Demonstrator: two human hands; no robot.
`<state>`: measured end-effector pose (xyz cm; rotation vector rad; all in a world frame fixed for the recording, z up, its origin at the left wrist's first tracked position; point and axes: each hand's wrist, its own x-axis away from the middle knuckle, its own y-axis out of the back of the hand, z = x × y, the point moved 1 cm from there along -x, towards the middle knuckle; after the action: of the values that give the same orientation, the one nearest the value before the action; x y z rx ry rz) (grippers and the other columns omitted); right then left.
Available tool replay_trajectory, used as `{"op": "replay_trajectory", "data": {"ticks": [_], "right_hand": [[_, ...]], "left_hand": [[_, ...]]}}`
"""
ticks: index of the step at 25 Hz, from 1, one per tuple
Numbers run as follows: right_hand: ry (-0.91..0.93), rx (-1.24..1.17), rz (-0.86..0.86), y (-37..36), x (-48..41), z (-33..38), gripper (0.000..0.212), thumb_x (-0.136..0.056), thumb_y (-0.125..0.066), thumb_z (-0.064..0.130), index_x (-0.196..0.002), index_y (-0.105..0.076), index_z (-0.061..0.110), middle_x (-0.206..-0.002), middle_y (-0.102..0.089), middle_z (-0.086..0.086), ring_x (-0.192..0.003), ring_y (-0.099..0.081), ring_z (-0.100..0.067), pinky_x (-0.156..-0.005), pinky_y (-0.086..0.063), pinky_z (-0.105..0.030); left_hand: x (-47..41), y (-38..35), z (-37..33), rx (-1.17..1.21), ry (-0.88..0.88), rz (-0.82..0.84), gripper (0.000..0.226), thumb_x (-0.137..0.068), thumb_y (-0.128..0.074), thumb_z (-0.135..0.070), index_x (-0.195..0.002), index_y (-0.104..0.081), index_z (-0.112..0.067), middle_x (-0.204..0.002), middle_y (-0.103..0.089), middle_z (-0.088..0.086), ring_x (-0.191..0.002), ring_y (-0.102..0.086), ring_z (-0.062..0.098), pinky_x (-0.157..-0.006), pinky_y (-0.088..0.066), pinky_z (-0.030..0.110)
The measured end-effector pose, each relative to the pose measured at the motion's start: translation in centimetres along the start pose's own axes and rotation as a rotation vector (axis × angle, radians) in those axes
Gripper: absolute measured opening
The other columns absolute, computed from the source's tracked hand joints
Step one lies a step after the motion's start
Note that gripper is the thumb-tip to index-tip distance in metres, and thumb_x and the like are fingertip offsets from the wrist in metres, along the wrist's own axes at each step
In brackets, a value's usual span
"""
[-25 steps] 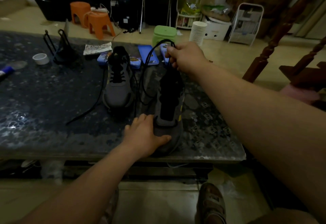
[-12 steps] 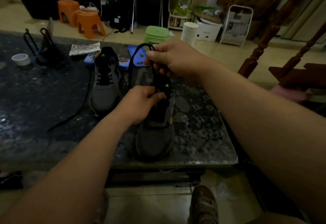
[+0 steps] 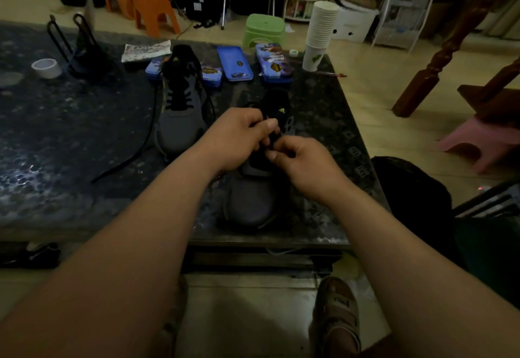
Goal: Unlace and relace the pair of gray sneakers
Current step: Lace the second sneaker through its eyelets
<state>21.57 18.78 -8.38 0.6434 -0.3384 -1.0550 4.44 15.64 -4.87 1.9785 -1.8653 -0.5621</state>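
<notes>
Two gray sneakers stand on the dark speckled table (image 3: pixel 70 138). The near sneaker (image 3: pixel 250 202) points its toe at me, close to the front edge. My left hand (image 3: pixel 239 135) and my right hand (image 3: pixel 304 160) meet over its black tongue, and each pinches the black lace at the eyelets; the lace itself is mostly hidden by my fingers. The far sneaker (image 3: pixel 180 110) sits to the left and further back, laced over its lower eyelets. One long loose end of its black lace (image 3: pixel 132 157) trails left across the table.
Three blue tins (image 3: pixel 235 63) and a stack of paper cups (image 3: pixel 320 33) stand at the table's back edge, a tape roll (image 3: pixel 46 68) and a black wire stand (image 3: pixel 81 48) at back left. A wooden post (image 3: pixel 439 56), a pink stool (image 3: pixel 478 143) and a black bag (image 3: pixel 410 197) are right.
My right hand came down from holding the lace loop high above the near sneaker to its tongue. My left hand moved from the toe up to the eyelets to meet it.
</notes>
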Motion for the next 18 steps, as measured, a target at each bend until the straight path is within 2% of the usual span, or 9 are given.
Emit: {"op": "replay_trajectory", "data": {"ticks": [3,6,10,15,18], "right_hand": [[-0.007,-0.052,-0.022,0.1,0.8,-0.3,0.013,-0.098,-0.069,0.030,-0.088,-0.071,0.022,-0.076,-0.067,0.002,-0.065,-0.054,-0.002,-0.062,-0.043,-0.024],[0.003,-0.091,0.014,0.5,1.2,-0.6,0.010,-0.099,-0.068,0.029,-0.093,-0.073,0.022,-0.079,-0.067,0.004,-0.066,-0.054,0.001,-0.062,-0.042,-0.018],[0.056,-0.010,0.042,0.8,0.6,-0.7,0.010,-0.100,-0.066,0.026,-0.090,-0.068,0.024,-0.084,-0.063,0.005,-0.071,-0.053,0.001,-0.066,-0.039,-0.017],[0.073,0.015,0.051,1.5,1.0,-0.9,0.021,-0.100,-0.066,0.027,-0.081,-0.061,0.034,-0.087,-0.059,0.005,-0.074,-0.052,-0.001,-0.067,-0.037,-0.013],[0.093,0.056,0.032,1.3,0.8,-1.0,0.020,-0.099,-0.068,0.027,-0.083,-0.061,0.036,-0.091,-0.055,0.004,-0.079,-0.052,0.000,-0.070,-0.037,-0.011]], "left_hand": [[0.7,1.9,1.3,-0.152,-0.026,0.086,0.013,-0.099,-0.069,-0.028,-0.108,-0.072,-0.021,-0.091,-0.068,0.001,-0.071,-0.059,0.004,-0.067,-0.045,0.014],[1.2,2.3,2.5,-0.320,-0.061,0.153,0.014,-0.096,-0.072,-0.032,-0.109,-0.069,-0.037,-0.097,-0.057,-0.002,-0.085,-0.059,0.007,-0.078,-0.045,0.017],[1.0,1.0,2.4,-0.426,-0.146,0.141,0.006,-0.095,-0.073,-0.032,-0.099,-0.069,-0.034,-0.096,-0.052,-0.004,-0.084,-0.054,0.005,-0.073,-0.039,0.015],[0.9,0.5,2.2,-0.577,-0.154,0.170,0.017,-0.091,-0.077,-0.038,-0.099,-0.065,-0.028,-0.087,-0.051,-0.011,-0.077,-0.050,0.006,-0.064,-0.037,0.024],[0.9,-0.1,2.2,-0.516,-0.160,0.136,0.013,-0.092,-0.075,-0.034,-0.090,-0.064,-0.027,-0.095,-0.049,-0.006,-0.084,-0.052,0.012,-0.073,-0.040,0.029]]}}
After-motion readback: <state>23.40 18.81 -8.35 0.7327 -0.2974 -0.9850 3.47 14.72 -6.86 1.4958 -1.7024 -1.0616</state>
